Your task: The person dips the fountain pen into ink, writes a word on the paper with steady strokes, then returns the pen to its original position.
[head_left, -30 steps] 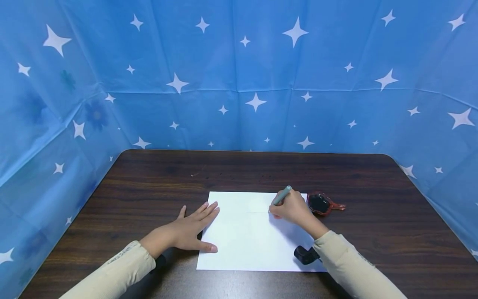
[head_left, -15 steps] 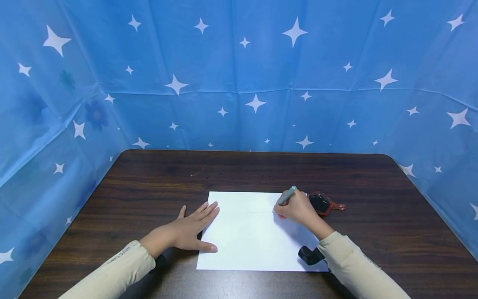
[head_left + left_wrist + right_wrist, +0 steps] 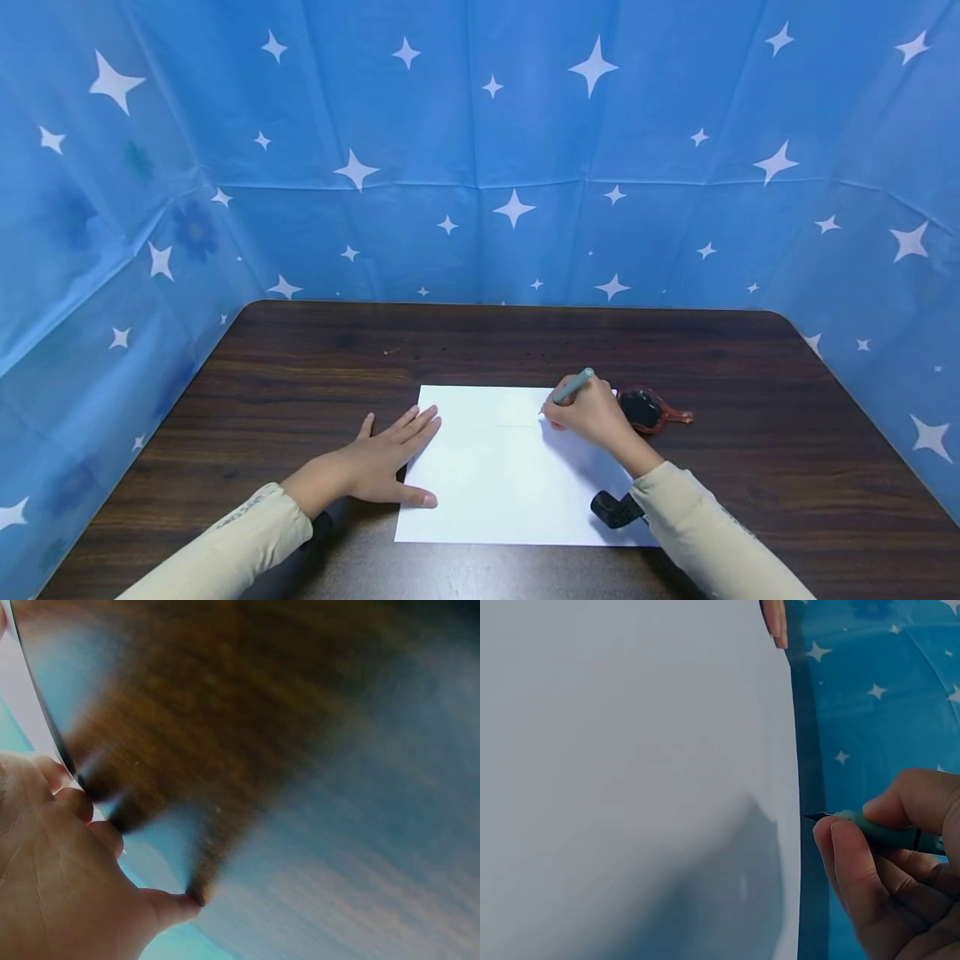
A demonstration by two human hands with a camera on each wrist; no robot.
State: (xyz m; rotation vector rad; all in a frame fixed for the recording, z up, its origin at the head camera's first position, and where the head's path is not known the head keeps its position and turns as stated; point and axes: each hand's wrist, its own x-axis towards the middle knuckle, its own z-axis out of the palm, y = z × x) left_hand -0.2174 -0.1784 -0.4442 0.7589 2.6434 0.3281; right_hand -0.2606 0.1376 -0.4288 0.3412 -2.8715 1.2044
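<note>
A white sheet of paper lies on the dark wooden table, with a faint thin line on its upper part. My left hand rests flat over the paper's left edge, fingers spread and thumb apart. My right hand pinches a green fountain pen between thumb and fingers over the upper right of the sheet. In the right wrist view, the pen's dark nib points toward the paper, and a small gap seems to separate them. The left wrist view shows my left palm and fingertips against the table.
Reddish folded sunglasses with a dark lens lie just right of my right hand, near the paper's upper right corner. A black wrist camera hangs over the lower right of the sheet. A blue star-patterned curtain stands behind the table.
My right hand first slid right with the pen along the faint line, then came back left and slightly farther from me. The left hand has stayed in place.
</note>
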